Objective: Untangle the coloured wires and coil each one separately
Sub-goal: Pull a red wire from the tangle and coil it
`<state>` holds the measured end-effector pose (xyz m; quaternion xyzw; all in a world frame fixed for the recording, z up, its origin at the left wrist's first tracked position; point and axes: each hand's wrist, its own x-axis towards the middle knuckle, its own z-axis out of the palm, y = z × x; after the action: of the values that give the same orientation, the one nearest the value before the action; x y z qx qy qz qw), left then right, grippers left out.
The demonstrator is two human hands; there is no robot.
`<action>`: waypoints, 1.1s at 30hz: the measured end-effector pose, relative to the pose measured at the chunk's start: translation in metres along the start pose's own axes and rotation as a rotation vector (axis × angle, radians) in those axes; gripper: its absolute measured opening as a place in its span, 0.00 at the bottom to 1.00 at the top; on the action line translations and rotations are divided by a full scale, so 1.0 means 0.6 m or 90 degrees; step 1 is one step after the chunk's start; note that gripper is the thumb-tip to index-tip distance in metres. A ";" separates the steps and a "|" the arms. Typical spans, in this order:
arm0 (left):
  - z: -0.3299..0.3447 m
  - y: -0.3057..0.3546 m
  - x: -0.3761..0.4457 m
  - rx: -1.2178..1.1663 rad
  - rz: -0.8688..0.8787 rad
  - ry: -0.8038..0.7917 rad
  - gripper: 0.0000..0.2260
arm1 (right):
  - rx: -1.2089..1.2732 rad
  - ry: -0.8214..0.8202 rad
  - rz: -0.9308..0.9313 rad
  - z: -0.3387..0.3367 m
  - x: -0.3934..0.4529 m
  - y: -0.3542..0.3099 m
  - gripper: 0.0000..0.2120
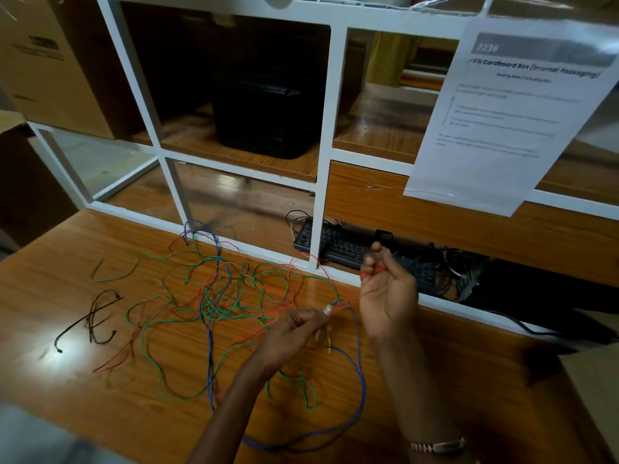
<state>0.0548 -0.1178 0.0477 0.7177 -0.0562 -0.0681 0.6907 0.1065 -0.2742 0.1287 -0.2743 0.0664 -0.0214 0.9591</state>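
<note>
Presently, head view, one lot of mixed wires on a wooden table (pixel 60 262). Item: tangle of wires (pixel 234 296), spread across the middle of the table, green, red and blue strands crossing one another. Item: blue wire (pixel 360 380), looping from the tangle toward the near edge and round below the wrists. Item: red wire (pixel 301 283), running from the tangle up to the right hand. Item: black wire (pixel 97 316), lying apart to the left of the tangle, loosely bent. Item: left hand (pixel 294 333), raised just above the table, fingers curled with thumb pressed against them, pinching strands at the tangle's right end. Item: right hand (pixel 388 296), held palm up beside it, fingers curled round turns of red wire wound on the fingertips. Item: watch (pixel 438 447), on the right wrist. Item: white frame (pixel 321 195) with clear panes, standing along the far edge. Item: keyboard (pixel 335 242), behind the frame. Item: printed sheet (pixel 509 112), hanging on the frame at right.
</note>
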 end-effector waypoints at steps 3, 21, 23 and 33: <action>-0.008 0.015 -0.001 0.064 0.058 -0.019 0.22 | -0.225 0.031 -0.135 -0.003 0.006 0.007 0.11; -0.086 0.064 0.015 0.292 0.197 0.193 0.15 | -0.657 -0.347 0.437 -0.022 -0.039 0.046 0.38; -0.086 0.059 0.016 0.269 0.198 0.188 0.15 | -0.615 -0.407 0.533 -0.019 -0.043 0.037 0.42; -0.079 0.041 0.013 0.310 0.145 0.170 0.31 | 0.016 -0.447 0.425 -0.026 -0.030 -0.009 0.28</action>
<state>0.0710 -0.0735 0.0741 0.8540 -0.0594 0.1203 0.5027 0.0864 -0.2854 0.1204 -0.2173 -0.1769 0.3808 0.8812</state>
